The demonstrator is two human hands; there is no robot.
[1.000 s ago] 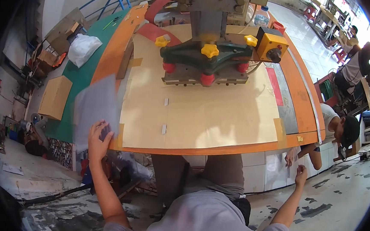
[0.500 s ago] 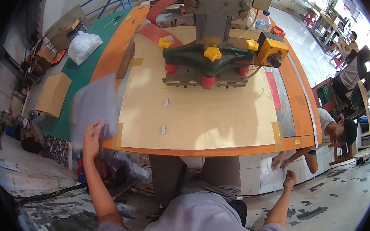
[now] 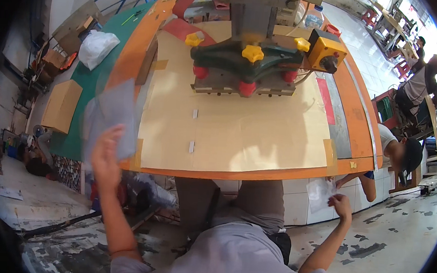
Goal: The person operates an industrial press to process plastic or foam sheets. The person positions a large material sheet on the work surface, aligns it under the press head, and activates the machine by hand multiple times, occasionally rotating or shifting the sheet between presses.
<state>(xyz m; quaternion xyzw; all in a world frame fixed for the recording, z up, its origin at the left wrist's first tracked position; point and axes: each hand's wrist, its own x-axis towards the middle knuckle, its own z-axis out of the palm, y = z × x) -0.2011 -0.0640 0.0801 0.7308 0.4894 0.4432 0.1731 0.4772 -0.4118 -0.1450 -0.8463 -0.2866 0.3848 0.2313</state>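
My left hand (image 3: 107, 154) is raised at the front left corner of the orange-edged table, blurred, its fingers stretched upward. It overlaps a greyish see-through stack of plastic sheets (image 3: 113, 111); whether the fingertips touch the sheets cannot be made out. Low on the right, past the table's front edge, my right hand (image 3: 341, 205) pinches the edge of a thin clear plastic sheet (image 3: 320, 195). Just beyond it is another person's arm, the hand partly hidden. Two small pale strips, one the nearer strip (image 3: 192, 147), lie on the tan board (image 3: 239, 133).
A press head (image 3: 246, 62) with yellow knobs and red feet stands over the board's far part. Its yellow control box (image 3: 327, 54) is at the right. A cardboard box (image 3: 62, 106) and a white plastic bag (image 3: 98, 49) sit left on the green surface. A person (image 3: 395, 149) bends close at the right.
My left hand has risen slightly and shifted left over the plastic sheets. My right hand has moved up to the clear sheet near the other person's hands and now grips its edge.
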